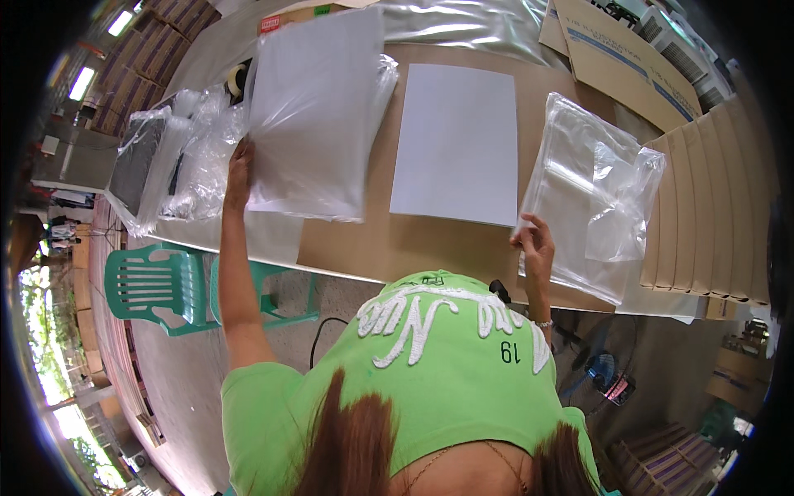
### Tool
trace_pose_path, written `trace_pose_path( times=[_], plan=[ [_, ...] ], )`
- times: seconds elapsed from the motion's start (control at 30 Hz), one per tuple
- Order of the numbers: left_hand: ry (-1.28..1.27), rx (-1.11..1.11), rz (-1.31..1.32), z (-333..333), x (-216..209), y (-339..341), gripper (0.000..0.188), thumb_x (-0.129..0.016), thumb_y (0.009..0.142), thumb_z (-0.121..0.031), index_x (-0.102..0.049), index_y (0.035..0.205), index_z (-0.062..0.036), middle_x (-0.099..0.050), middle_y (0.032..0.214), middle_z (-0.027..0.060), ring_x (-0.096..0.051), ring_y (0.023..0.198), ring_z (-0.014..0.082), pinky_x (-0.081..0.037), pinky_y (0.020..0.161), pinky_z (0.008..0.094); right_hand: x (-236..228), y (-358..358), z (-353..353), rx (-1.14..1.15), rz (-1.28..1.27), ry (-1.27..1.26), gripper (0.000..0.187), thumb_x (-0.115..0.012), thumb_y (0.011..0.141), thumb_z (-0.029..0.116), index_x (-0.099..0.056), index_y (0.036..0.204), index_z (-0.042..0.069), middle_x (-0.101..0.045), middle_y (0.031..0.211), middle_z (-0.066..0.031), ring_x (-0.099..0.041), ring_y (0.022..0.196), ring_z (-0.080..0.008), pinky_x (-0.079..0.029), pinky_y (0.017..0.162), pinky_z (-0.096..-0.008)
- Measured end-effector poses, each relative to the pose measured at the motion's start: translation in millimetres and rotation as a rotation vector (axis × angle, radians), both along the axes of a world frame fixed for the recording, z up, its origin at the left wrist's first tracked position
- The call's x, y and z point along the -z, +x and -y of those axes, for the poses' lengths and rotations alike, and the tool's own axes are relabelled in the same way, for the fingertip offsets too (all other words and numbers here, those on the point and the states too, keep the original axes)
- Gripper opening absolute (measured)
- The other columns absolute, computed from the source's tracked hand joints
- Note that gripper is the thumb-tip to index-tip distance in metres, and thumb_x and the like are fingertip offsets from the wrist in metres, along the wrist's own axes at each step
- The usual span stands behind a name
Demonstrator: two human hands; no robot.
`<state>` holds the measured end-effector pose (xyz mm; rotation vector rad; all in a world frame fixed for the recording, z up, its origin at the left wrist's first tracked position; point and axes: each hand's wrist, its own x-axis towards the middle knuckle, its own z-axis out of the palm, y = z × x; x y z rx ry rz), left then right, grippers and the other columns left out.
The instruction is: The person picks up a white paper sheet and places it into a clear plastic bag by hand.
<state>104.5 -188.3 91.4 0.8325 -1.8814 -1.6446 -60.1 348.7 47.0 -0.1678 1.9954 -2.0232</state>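
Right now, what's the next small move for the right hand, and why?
Probably lift the near-left edge of the top clear plastic bag: the right hand's fingers are at that edge, and the white sheet lies uncovered just beside it. The left hand is occupied at the left edge of the plastic-covered pile.

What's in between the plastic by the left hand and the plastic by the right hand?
A white rectangular sheet, lying on brown cardboard. You can see it in the head view.
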Motion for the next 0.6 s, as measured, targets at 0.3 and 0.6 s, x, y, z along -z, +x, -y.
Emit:
trace_pose_path(
  times=[0.3, 0.6],
  plan=[
    [-0.195, -0.049, 0.233, 114.1, 67.1, 10.9, 0.048, -0.046, 0.093, -0.026, -0.041, 0.132, 0.001, -0.047, 0.131, 0.0117, -0.044, 0.12, 0.019, -0.03, 0.102, 0.0268, 10.1, -11.5, -60.0, 0.097, -0.171, 0.509, 0.017, -0.052, 0.086, 0.002, -0.061, 0.1, 0.005, -0.055, 0.07, -0.0015, -0.051, 0.063, -0.0092, -0.043, 0.059, -0.0245],
    [-0.71, -0.026, 0.395, 91.2, 94.8, -47.8, 0.04, -0.045, 0.092, -0.024, -0.053, 0.119, 0.0042, -0.054, 0.12, 0.0226, -0.05, 0.115, 0.0308, -0.035, 0.099, 0.0329, 18.9, -14.8, -69.9, 0.047, -0.48, 0.661, 0.012, -0.054, 0.082, -0.001, -0.061, 0.092, 0.002, -0.06, 0.084, -0.0152, -0.058, 0.073, -0.0276, -0.046, 0.066, -0.0351]
  ],
)
